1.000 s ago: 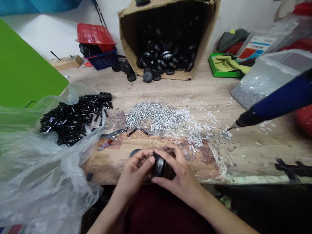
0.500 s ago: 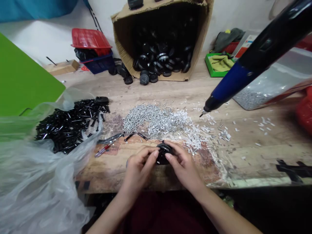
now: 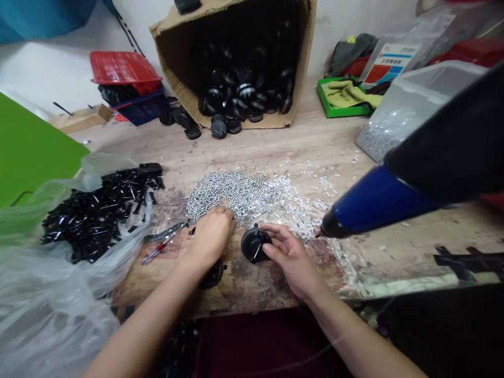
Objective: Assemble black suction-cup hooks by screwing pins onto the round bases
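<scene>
The right hand (image 3: 289,257), low and right of centre in the frame, pinches the rim of a shiny black round plastic disc (image 3: 254,245), thumb over the near face and fingers behind. That edge grip leaves most of the face bare and tilted up toward the wearer, probably so that it can be seen and reached; a bright thin streak crosses it, pin or glint, I cannot tell. The left hand (image 3: 216,231), left of centre, is curled with knuckles up at the near edge of a heap of small silver metal screws (image 3: 220,189); its fingertips are hidden, so whether it pinches anything cannot be told. Below its wrist lies a second black round part (image 3: 212,275), partly covered.

The screws spread mid-frame on the table (image 3: 244,294), with little white plastic sleeves (image 3: 293,205) scattered to their right, presumably loose so that single pieces come up easily. A blue-and-black pen-shaped power driver (image 3: 370,202) slants in from the right edge, tip near the sleeves, likely kept within the right hand's reach. At left, black plastic pieces (image 3: 90,215) spill from a clear plastic bag (image 3: 59,320). At upper centre, a brown cardboard box (image 3: 171,63) lies on its side, its opening facing the wearer, apparently for easy access to the black round parts inside (image 3: 246,90).
</scene>
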`<state>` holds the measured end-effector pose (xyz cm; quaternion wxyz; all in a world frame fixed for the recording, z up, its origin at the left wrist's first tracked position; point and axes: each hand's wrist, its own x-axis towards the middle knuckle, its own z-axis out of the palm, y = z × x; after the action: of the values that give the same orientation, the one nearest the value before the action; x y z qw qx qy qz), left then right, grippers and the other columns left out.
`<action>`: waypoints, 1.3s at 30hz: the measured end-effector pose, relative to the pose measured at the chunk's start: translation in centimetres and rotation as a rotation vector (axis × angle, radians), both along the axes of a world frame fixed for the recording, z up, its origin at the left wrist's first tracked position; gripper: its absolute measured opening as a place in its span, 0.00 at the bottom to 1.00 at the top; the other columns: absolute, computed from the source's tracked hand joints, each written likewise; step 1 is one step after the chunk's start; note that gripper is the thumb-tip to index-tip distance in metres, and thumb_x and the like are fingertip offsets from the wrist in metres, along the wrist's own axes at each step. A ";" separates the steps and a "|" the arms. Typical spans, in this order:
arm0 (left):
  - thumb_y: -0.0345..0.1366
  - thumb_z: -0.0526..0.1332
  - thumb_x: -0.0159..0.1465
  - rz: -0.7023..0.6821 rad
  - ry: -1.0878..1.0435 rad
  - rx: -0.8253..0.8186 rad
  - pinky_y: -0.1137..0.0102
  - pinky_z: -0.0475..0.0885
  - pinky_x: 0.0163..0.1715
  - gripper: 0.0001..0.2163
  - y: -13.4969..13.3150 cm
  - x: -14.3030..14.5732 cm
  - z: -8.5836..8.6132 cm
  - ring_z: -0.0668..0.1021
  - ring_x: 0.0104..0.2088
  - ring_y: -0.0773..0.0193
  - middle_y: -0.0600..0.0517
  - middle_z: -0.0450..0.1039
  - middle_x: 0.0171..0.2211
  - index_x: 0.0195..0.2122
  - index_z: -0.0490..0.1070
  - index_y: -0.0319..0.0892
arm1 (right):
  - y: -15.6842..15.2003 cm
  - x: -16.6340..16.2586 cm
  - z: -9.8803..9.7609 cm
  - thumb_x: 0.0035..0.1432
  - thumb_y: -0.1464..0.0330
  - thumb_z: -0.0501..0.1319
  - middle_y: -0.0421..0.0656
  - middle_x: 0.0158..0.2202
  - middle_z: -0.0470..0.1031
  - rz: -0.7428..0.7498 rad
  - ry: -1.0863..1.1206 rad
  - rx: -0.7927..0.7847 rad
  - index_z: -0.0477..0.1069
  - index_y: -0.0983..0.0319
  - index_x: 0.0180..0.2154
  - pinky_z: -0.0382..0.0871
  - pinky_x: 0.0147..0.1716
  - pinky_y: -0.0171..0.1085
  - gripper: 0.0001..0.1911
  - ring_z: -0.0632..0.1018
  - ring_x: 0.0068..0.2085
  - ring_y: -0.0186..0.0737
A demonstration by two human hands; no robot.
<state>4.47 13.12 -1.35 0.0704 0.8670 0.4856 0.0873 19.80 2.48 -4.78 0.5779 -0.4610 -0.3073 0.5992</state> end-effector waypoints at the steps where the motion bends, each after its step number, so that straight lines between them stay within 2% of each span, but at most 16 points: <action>1: 0.29 0.57 0.60 -0.005 -0.007 0.006 0.65 0.69 0.36 0.07 -0.2 -0.1 0.2 0.76 0.33 0.56 0.48 0.73 0.27 0.26 0.72 0.39 | 0.1 0.1 0.0 0.48 0.67 0.65 0.44 0.48 0.75 -0.016 0.009 0.001 0.69 0.57 0.45 0.68 0.51 0.43 0.20 0.76 0.49 0.40; 4: 0.32 0.58 0.61 -0.023 -0.092 0.019 0.67 0.70 0.36 0.05 -1.7 -0.3 1.0 0.77 0.34 0.58 0.48 0.75 0.30 0.30 0.73 0.40 | 0.3 0.2 0.0 0.47 0.67 0.66 0.46 0.48 0.76 -0.032 0.039 0.008 0.71 0.58 0.44 0.70 0.50 0.44 0.19 0.76 0.49 0.42; 8: 0.32 0.60 0.61 -0.098 -0.514 0.035 0.66 0.71 0.42 0.04 -5.0 0.1 2.0 0.78 0.39 0.61 0.49 0.78 0.37 0.36 0.72 0.42 | 0.1 0.3 0.4 0.48 0.67 0.65 0.45 0.46 0.77 -0.011 0.037 0.036 0.72 0.58 0.44 0.71 0.49 0.44 0.18 0.77 0.47 0.43; 10: 0.29 0.59 0.62 -0.113 -0.621 0.060 0.64 0.70 0.46 0.04 -6.5 0.4 2.2 0.77 0.43 0.61 0.48 0.78 0.40 0.37 0.72 0.42 | -0.2 0.3 0.7 0.50 0.68 0.64 0.44 0.45 0.77 0.016 0.002 0.060 0.72 0.56 0.45 0.71 0.50 0.44 0.18 0.77 0.48 0.42; 15: 0.26 0.60 0.61 -0.092 -0.696 0.131 0.62 0.69 0.48 0.07 -8.1 0.5 1.8 0.77 0.45 0.61 0.46 0.77 0.42 0.39 0.72 0.42 | -1.0 0.1 2.0 0.54 0.71 0.62 0.41 0.48 0.76 0.056 -0.094 0.123 0.71 0.53 0.47 0.68 0.54 0.43 0.18 0.75 0.52 0.39; 22: 0.24 0.61 0.59 -0.103 -0.772 0.124 0.63 0.71 0.45 0.08 -8.5 -0.3 1.8 0.77 0.43 0.62 0.49 0.77 0.40 0.38 0.73 0.42 | -1.3 0.1 3.6 0.53 0.72 0.60 0.41 0.50 0.75 0.091 -0.204 0.157 0.72 0.54 0.46 0.70 0.53 0.44 0.17 0.75 0.52 0.40; 28: 0.24 0.61 0.60 -0.070 -0.890 -0.023 0.66 0.71 0.45 0.07 -9.2 -0.8 2.1 0.77 0.41 0.64 0.51 0.76 0.37 0.36 0.73 0.43 | -1.3 0.7 4.6 0.54 0.74 0.59 0.41 0.50 0.75 0.170 -0.361 0.222 0.73 0.54 0.46 0.66 0.56 0.48 0.17 0.75 0.52 0.40; 33: 0.25 0.61 0.60 0.027 -0.992 -0.088 0.67 0.72 0.45 0.08 -10.2 -1.0 1.6 0.77 0.42 0.64 0.52 0.75 0.38 0.37 0.73 0.44 | -1.3 0.7 5.0 0.53 0.73 0.60 0.42 0.50 0.75 0.209 -0.340 0.206 0.72 0.54 0.46 0.68 0.55 0.49 0.17 0.75 0.52 0.41; 39: 0.26 0.63 0.59 -0.014 -0.919 -0.141 0.68 0.72 0.43 0.05 -10.0 -1.0 2.3 0.77 0.41 0.64 0.51 0.76 0.36 0.34 0.74 0.42 | -1.6 0.7 5.0 0.52 0.74 0.60 0.41 0.48 0.77 0.212 -0.318 0.170 0.73 0.55 0.44 0.69 0.53 0.46 0.17 0.77 0.50 0.39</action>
<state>3.42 3.16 0.99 0.3375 0.7347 0.4029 0.4289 20.46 0.89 0.24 0.4928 -0.4645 -0.4906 0.5484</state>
